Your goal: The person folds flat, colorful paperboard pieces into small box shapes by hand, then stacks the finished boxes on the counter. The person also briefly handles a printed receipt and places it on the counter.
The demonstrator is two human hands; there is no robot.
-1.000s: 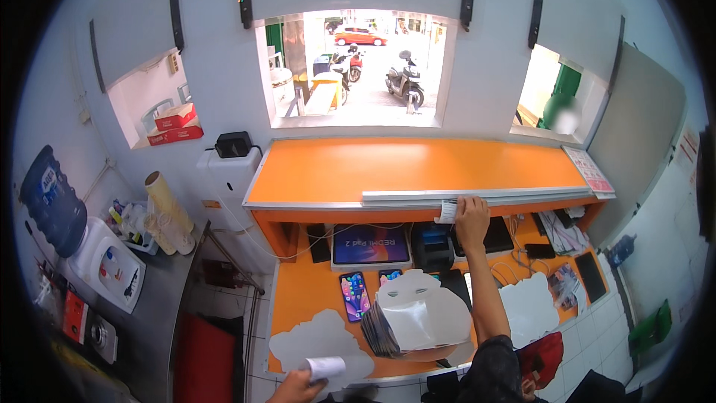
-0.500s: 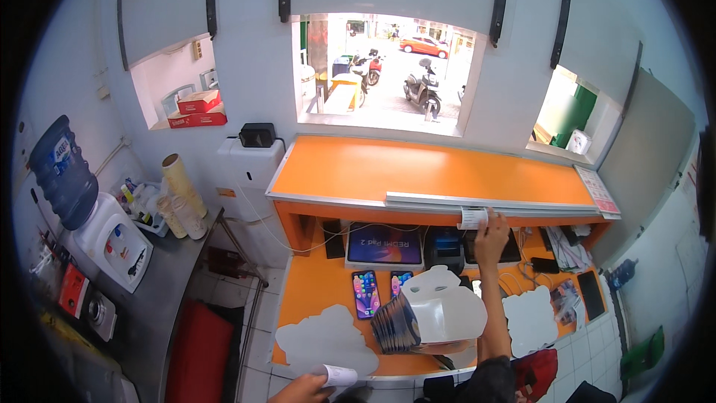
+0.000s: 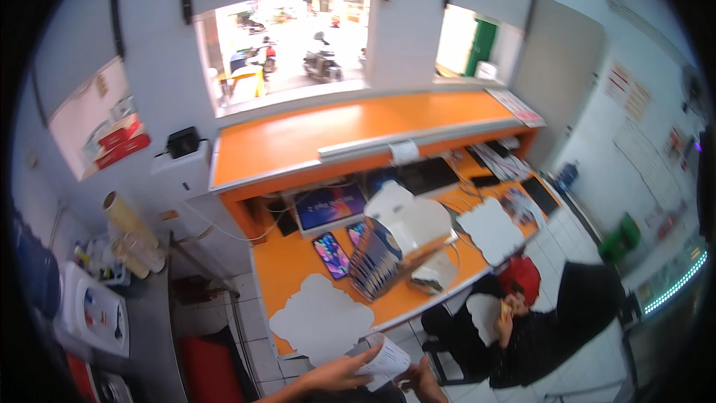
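My left hand (image 3: pixel 344 373) is closed on a printed paper slip (image 3: pixel 391 359), its thumb on top and the sheet fanned out to the right. Beside the slip's lower right edge is my right hand (image 3: pixel 424 383), bent inward and partly cut off by the lower border; whether its blurred fingers grip the paper I cannot make out. Just beyond, a white cut-out carton blank (image 3: pixel 321 319) lies flat on the orange desk (image 3: pixel 277 263). A nested stack of dark-patterned folded food boxes with white insides (image 3: pixel 377 261) lies tilted there. Another paper slip (image 3: pixel 404 151) hangs from the shelf's metal edge.
Two phones (image 3: pixel 330 254), a tablet box (image 3: pixel 332 207) and a second white blank (image 3: pixel 491 230) are on the desk. A person in black (image 3: pixel 548 336) sits close on the right, holding a white sheet (image 3: pixel 485 319). A water dispenser (image 3: pixel 95 310) stands left.
My right hand has come down from the slip at the shelf edge to beside the left hand, and that slip stays there. The view has swung right, bringing the seated person into sight.
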